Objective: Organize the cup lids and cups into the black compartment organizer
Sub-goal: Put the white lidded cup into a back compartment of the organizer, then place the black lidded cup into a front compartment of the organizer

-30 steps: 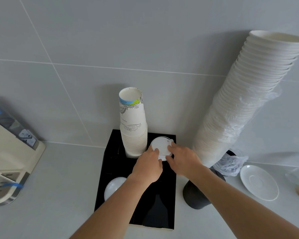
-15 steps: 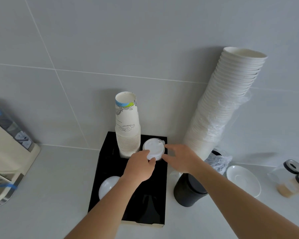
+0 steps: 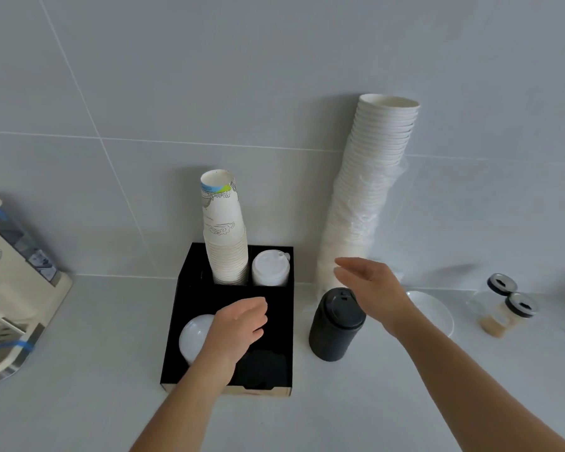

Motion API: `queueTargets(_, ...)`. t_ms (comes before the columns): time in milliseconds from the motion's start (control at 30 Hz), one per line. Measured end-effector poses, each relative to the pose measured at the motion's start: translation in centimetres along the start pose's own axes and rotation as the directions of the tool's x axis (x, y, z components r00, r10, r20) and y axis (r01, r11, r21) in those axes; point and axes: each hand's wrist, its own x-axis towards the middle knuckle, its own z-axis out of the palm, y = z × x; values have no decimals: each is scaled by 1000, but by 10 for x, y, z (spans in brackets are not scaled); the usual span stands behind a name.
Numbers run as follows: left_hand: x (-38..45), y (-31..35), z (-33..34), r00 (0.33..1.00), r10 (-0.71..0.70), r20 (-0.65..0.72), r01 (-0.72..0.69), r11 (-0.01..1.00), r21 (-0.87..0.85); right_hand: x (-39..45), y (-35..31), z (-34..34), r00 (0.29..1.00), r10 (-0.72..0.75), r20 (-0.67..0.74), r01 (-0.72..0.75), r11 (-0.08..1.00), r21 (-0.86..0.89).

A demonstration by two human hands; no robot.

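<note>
White lid stack (image 3: 269, 268) upright in organizer (image 3: 190, 275)

no legible text; the printed cup stack (image 3: 224, 230) shows perhaps only drawings.

In the organizer (image 3: 183, 324), cups (image 3: 225, 249) stand back-left of lids (image 3: 269, 269); a tumbler (image 3: 335, 331) stands right.

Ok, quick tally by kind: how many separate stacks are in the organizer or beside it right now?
Cup stacks: 2, printed cups in the organizer, plain white cups beside it.
White lid stacks: 2, back right, front left.
Black lid stacks: 1, black lids on the counter.
Total: 5
</note>
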Motion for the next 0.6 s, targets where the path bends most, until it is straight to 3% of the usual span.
queueTargets(133, -27, -18, 7, 997, -79, 2, 78, 983, -168, -14, 18, -14, 998, 55, -39, -49, 989, 141)
queueTargets(267, -40, -31, 19, 992, -126, 29, 129, 967, -220, -25, 42, -27, 998, 56, -32, -49, 983, 176)
queueTargets(600, -34, -50, 62, 953, -296, 66, 302, 904, -301, -16, 90, -33, 973, 229, -38, -206, 929, 308)
